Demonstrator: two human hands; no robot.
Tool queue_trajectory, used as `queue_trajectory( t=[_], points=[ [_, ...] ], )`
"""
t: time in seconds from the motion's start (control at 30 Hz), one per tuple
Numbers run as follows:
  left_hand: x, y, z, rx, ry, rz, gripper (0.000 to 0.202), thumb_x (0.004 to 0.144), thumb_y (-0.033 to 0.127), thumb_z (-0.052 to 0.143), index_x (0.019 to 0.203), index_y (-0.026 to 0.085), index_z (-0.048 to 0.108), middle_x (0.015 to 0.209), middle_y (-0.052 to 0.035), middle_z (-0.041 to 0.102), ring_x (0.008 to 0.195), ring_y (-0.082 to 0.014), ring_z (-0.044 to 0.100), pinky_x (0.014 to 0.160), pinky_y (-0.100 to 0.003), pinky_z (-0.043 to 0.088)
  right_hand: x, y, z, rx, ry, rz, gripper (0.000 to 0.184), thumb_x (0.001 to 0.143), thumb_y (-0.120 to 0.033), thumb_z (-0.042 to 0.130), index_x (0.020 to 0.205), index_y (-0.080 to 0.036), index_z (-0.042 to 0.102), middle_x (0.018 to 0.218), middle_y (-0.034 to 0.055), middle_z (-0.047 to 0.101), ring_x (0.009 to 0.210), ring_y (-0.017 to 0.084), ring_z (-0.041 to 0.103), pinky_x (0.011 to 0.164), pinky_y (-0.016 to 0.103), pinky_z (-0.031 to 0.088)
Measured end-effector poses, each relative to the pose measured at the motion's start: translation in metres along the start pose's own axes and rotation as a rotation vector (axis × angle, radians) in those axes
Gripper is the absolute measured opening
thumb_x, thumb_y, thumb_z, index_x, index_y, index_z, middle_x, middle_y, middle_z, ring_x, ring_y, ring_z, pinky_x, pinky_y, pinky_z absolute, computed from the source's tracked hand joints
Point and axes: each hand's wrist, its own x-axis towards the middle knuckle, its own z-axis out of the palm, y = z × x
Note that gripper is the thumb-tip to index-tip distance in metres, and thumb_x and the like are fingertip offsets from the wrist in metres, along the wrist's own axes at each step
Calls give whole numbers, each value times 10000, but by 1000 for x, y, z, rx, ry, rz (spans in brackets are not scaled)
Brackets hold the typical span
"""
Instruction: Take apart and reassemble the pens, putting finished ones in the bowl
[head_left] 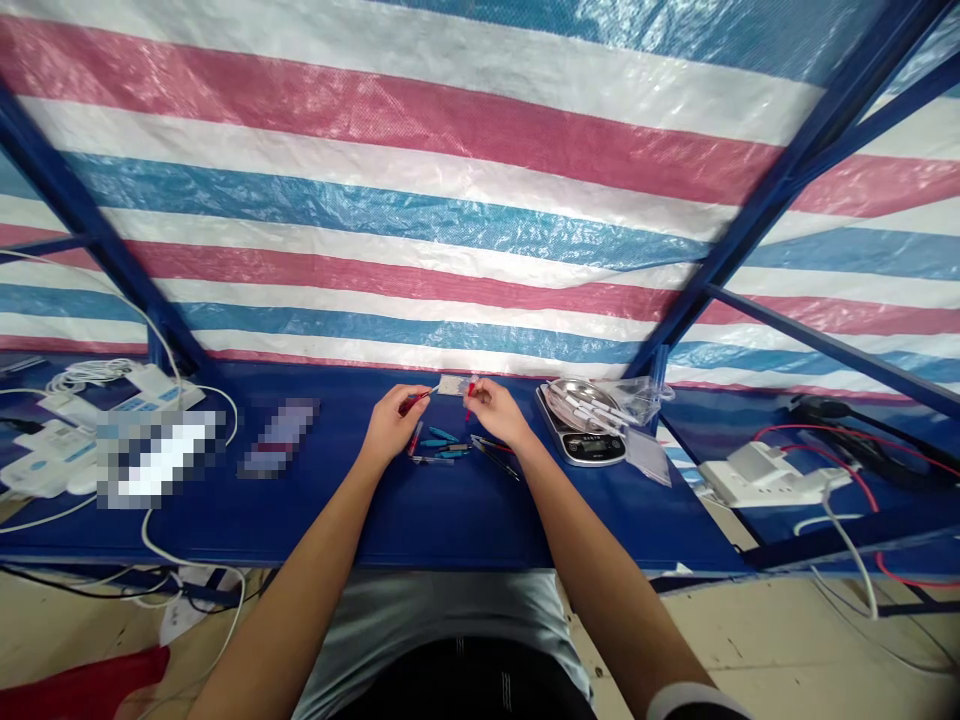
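Blue table (450,530): red pieces (416,403) in both hands (390,420) (491,412).

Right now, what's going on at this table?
A person is working with bare hands at a blue table. The left hand holds a thin red piece, and the right hand holds a small red piece, both beside a small pale card. Small blue pieces lie just below. To the right sits a digital scale with a metal dish.
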Motion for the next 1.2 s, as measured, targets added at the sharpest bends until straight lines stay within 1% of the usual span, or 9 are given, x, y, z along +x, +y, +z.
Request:
queue_trajectory(
  t=[0.13,0.2,0.3,0.47,0.6,0.8,1.0,1.1,1.2],
  points=[
    [-2,0,1,23,-29,21,281,1005,447,658,1175,263,787,1213,-74,754,1006,-232,742,935,-375,599,0,-12,8,432,123,69,327,804,-488,818,938,-231,666,906,33,719,823,205,682,693,318,533],
    [-2,1,2,33,-44,20,278,1004,442,661,1175,262,787,1209,-75,754,988,-229,742,906,-367,601,-2,-17,11,521,137,76,363,768,-489,862,949,-229,685,947,43,725,878,213,699,719,320,551],
    [-2,2,3,53,-67,28,268,1009,426,656,1179,265,787,1202,-72,754,995,-227,740,875,-355,595,-4,-19,14,531,123,86,377,756,-491,881,948,-224,697,945,45,729,892,217,704,736,325,570],
    [-3,4,3,72,-88,30,259,1014,404,652,1186,264,784,1197,-69,753,980,-222,737,854,-348,587,1,-10,9,365,105,67,359,798,-497,830,959,-221,666,927,52,737,894,233,714,708,327,585],
    [-3,4,3,95,-72,-4,255,1014,402,650,1181,262,781,1198,-66,754,927,-211,734,827,-346,585,3,-2,-6,98,134,4,280,861,-468,745,940,-226,630,976,56,737,875,221,706,701,316,573],
    [-4,3,2,76,-64,-13,246,1007,399,657,1175,267,780,1204,-58,755,939,-207,741,856,-349,590,-5,-8,-19,-303,-45,-111,135,921,-351,667,945,-219,649,947,49,761,834,209,705,795,333,549],
    [-4,4,2,73,-56,-12,249,1012,400,649,1180,272,780,1197,-59,757,922,-207,740,833,-347,588,-9,-2,-18,-485,-181,-100,18,923,-219,668,936,-216,656,901,40,763,811,200,709,773,302,513],
    [-4,4,2,78,-57,-7,250,1011,406,649,1175,272,781,1193,-58,759,931,-210,740,837,-346,590,-10,4,-17,-559,-242,-70,54,915,-179,681,938,-217,651,871,28,750,793,191,699,738,281,491],
    [-4,4,2,72,-59,-6,250,1008,410,652,1170,272,782,1189,-55,758,924,-207,739,827,-340,590,-11,2,-15,-643,-245,-95,63,920,-162,660,945,-213,632,883,30,725,784,186,667,725,279,473]
  ],
)
